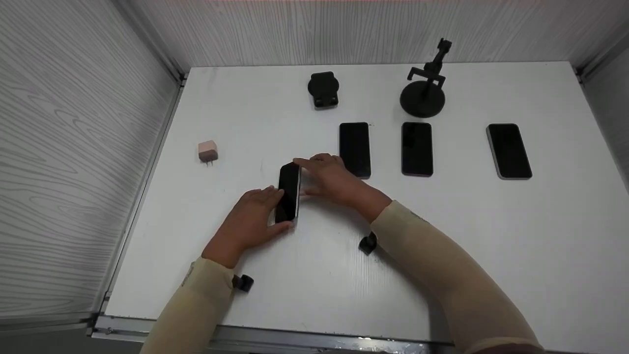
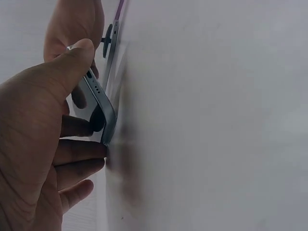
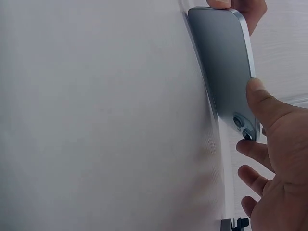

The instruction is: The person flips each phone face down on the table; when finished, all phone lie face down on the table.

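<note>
A smartphone [image 1: 288, 189] with a black screen and blue-grey back [image 3: 222, 60] is tilted on one long edge, close over the white table [image 1: 314, 295]. My left hand [image 1: 251, 216] grips its near end, thumb at the end with the charging port and fingers along the left side. At the far end my right hand [image 1: 336, 182] pinches it, the thumb on the raised long side and the index finger at the top corner beside the camera lenses [image 3: 243, 127]. The right hand's other fingers are spread apart, off the phone.
To the right lie three more phones, a near one [image 1: 355, 150], a middle one [image 1: 417, 149] and a far one [image 1: 509, 151]. Behind them are a round black device [image 1: 324, 89] and a black stand [image 1: 422, 98]. A pink charger plug [image 1: 208, 150] sits at left.
</note>
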Available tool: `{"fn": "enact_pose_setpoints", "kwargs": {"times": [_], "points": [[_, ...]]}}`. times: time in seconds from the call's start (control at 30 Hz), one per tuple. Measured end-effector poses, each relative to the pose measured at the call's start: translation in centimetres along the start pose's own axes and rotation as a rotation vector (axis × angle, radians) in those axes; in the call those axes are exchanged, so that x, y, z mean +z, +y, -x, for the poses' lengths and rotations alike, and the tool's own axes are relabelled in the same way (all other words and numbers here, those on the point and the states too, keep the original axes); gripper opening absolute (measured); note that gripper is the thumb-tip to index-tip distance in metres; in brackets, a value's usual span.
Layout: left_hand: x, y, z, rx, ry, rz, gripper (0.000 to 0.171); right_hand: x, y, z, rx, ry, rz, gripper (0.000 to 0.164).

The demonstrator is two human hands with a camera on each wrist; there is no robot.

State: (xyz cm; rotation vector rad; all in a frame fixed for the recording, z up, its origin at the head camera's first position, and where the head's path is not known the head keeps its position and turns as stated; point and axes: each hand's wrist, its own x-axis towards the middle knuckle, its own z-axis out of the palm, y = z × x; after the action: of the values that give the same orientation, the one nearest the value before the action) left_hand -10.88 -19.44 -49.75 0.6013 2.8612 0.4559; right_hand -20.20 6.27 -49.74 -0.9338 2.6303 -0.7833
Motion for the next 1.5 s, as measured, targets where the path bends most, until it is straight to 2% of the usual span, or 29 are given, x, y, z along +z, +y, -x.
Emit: {"fn": "enact_pose_setpoints", "kwargs": {"times": [0.2, 0.37, 0.57, 0.73, 0.87, 1.0, 1.13, 1.33, 1.5], "points": [[-0.3, -0.3, 0.2, -0.022, -0.017, 0.087, 0.086, 0.8, -0.1, -0.2, 0.030, 0.028, -0.115, 0.089], [-0.6, -0.5, 0.3, -0.055, -0.047, 0.151, 0.092, 1.2, -0.6, -0.2, 0.034, 0.039, -0.202, 0.101], [-0.6, -0.4, 0.2, -0.070, -0.054, 0.224, 0.099, 1.4, -1.1, -0.3, 0.012, 0.020, -0.228, 0.105], [-0.7, -0.4, 0.1, -0.074, -0.052, 0.244, 0.105, 1.7, -1.5, -0.2, -0.018, 0.002, -0.229, 0.106], [-0.8, -0.5, 0.1, -0.073, -0.045, 0.268, 0.110, 1.9, -1.9, -0.1, -0.029, -0.017, -0.233, 0.115], [-0.7, -0.4, 0.1, -0.063, -0.039, 0.308, 0.113, 2.4, -2.1, -0.1, -0.028, -0.038, -0.169, 0.128], [-0.7, -0.5, 0.1, -0.063, -0.023, 0.345, 0.115, 2.7, -2.3, 0.0, -0.043, -0.053, -0.079, 0.133], [-0.6, -0.7, 0.2, -0.055, 0.018, 0.379, 0.119, 3.1, -2.4, 0.2, -0.078, -0.069, 0.038, 0.126], [-0.8, -0.7, 0.4, -0.077, 0.021, 0.392, 0.121, 3.6, -2.6, 0.5, -0.060, -0.082, 0.086, 0.118]]}}
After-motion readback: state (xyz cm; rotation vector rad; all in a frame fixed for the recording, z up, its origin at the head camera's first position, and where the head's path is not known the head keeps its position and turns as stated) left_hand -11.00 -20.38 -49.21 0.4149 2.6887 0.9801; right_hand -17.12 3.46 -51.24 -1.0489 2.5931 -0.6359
